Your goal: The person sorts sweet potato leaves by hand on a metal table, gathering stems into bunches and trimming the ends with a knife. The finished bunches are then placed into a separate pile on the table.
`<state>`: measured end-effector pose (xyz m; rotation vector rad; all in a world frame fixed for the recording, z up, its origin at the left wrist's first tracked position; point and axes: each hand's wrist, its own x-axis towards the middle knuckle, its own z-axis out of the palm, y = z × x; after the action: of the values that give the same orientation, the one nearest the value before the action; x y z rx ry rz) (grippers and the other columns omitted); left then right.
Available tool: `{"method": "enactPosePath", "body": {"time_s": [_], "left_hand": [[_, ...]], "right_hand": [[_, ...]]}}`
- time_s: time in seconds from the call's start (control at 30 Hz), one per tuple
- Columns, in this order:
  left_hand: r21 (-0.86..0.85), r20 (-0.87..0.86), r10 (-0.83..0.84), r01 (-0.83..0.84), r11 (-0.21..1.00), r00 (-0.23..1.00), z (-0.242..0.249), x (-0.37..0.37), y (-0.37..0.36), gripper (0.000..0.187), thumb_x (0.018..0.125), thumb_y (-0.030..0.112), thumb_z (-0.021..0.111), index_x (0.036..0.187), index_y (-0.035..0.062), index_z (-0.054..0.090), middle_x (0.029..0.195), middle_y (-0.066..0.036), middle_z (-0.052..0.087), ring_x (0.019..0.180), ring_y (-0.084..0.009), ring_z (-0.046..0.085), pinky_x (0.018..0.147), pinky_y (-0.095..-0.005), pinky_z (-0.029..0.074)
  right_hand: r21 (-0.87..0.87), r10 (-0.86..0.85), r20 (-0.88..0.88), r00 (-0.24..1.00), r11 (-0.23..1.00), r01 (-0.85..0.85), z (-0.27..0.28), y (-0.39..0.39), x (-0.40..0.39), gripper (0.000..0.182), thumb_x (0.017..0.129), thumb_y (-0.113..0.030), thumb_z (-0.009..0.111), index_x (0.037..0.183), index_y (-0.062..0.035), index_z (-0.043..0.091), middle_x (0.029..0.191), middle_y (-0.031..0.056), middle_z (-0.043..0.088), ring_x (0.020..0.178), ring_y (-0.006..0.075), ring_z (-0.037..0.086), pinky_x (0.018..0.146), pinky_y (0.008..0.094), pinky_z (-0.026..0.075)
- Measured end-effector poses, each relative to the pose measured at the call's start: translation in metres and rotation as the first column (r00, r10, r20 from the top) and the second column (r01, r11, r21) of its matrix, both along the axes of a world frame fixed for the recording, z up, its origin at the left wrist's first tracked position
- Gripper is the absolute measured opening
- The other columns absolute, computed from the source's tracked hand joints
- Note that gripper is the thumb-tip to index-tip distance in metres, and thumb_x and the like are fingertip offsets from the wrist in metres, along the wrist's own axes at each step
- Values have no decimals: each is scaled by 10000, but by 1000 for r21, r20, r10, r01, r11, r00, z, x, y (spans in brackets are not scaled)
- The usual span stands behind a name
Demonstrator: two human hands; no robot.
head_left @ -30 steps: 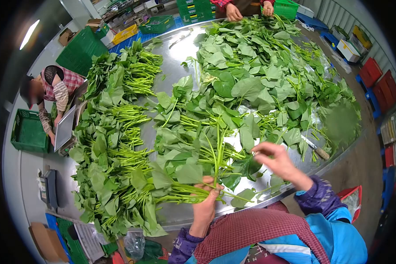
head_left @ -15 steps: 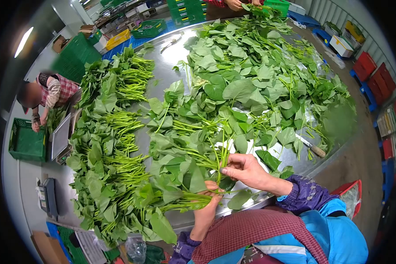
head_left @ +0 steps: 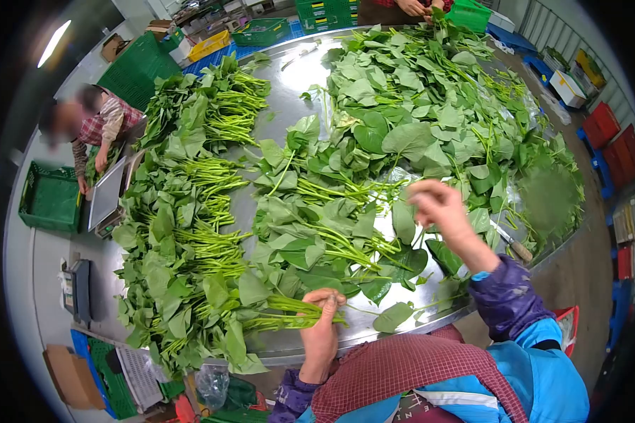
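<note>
My left hand (head_left: 322, 314) is closed round the stems of a bunch of leafy greens (head_left: 279, 314) at the near edge of the metal table. The bunch's leaves point left. My right hand (head_left: 441, 211) is raised over the greens, fingers bent and somewhat apart, slightly blurred, with nothing visible in it. Just below and left of it lie loose stems (head_left: 346, 247) with broad heart-shaped leaves. A long-stalked single leaf (head_left: 394, 317) rests on the bare metal between my hands.
Bunched greens (head_left: 219, 180) form a row along the left, stems facing right. A large loose heap (head_left: 416, 106) covers the far right. A wooden-handled knife (head_left: 518, 248) lies at the right. Across the table are another person's hands (head_left: 420, 8); one more person works beside a green crate (head_left: 49, 197).
My right hand has left the stems beside my left hand and moved up and right. Stems that stood upright there now lie down. My left hand has shifted slightly left, still gripping its bunch.
</note>
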<state>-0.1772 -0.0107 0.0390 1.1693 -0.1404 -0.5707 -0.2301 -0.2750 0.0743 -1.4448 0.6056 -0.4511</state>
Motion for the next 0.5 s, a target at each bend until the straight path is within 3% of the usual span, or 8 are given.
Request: {"method": "enactPosePath", "body": {"time_s": [0.07, 0.1, 0.17, 0.3, 0.37, 0.4, 0.43, 0.5], "left_hand": [[-35, -40, 25, -27, 999, 999, 3, 0, 2, 92, 843, 37, 524, 916, 9, 474, 850, -94, 530, 778, -165, 541, 728, -287, 451], [-73, -85, 43, -49, 996, 995, 4, 0, 3, 83, 850, 41, 515, 915, 13, 471, 846, -93, 528, 773, -166, 538, 723, -288, 449], [-88, -98, 53, -62, 994, 994, 4, 1, 5, 93, 848, 42, 519, 921, 6, 474, 832, -99, 542, 769, -169, 543, 733, -295, 448], [-125, -118, 31, -46, 991, 993, 6, 1, 4, 102, 849, 46, 521, 927, -3, 476, 817, -108, 555, 763, -173, 546, 743, -301, 448], [-125, -125, 44, -60, 990, 991, 6, 4, 3, 107, 850, 47, 521, 932, -3, 473, 812, -106, 549, 761, -174, 542, 744, -301, 446], [-142, -143, 52, -72, 987, 988, 5, 5, 3, 109, 852, 48, 518, 936, -3, 472, 811, -104, 544, 761, -172, 537, 743, -299, 445], [-159, -162, 58, -84, 984, 985, 4, 5, 3, 110, 853, 49, 516, 940, -2, 471, 810, -102, 539, 761, -169, 533, 741, -298, 444], [-155, -171, 64, -91, 984, 983, 5, 7, -1, 114, 855, 51, 514, 944, -1, 468, 810, -101, 535, 760, -169, 529, 737, -298, 443]], "right_hand": [[-274, 146, -144, 979, 944, -181, -15, 16, 34, 185, 792, -146, 586, 951, -53, 593, 775, 22, 607, 545, 61, 535, 440, 214, 403], [-619, 112, -62, 992, 775, -127, -35, 16, 50, 220, 750, -176, 606, 946, -75, 600, 816, 90, 600, 558, 171, 564, 527, 293, 454], [-899, -13, -33, 999, 437, -24, -47, 19, 75, 216, 735, -198, 616, 929, -103, 609, 847, 103, 588, 628, 258, 577, 565, 328, 458], [-883, -73, -420, 904, 260, -390, -59, 7, 99, 202, 733, -217, 614, 896, -97, 619, 822, 96, 595, 678, 318, 567, 596, 358, 455], [-808, 214, -97, 972, 553, -202, -53, 2, 95, 194, 739, -235, 614, 857, -82, 631, 776, 96, 600, 602, 258, 572, 552, 366, 442], [-482, 234, -91, 968, 840, -249, -27, 7, 88, 187, 765, -241, 614, 825, -66, 640, 685, 61, 587, 533, 143, 524, 488, 304, 405], [-38, 227, -129, 965, 972, -233, -2, 10, 78, 223, 800, -256, 598, 828, -35, 617, 605, 2, 523, 511, 52, 435, 445, 232, 336], [185, 153, 19, 988, 971, -153, 1, 10, 63, 210, 823, -236, 577, 838, -27, 588, 554, -36, 441, 485, 38, 382, 430, 191, 286]]}}
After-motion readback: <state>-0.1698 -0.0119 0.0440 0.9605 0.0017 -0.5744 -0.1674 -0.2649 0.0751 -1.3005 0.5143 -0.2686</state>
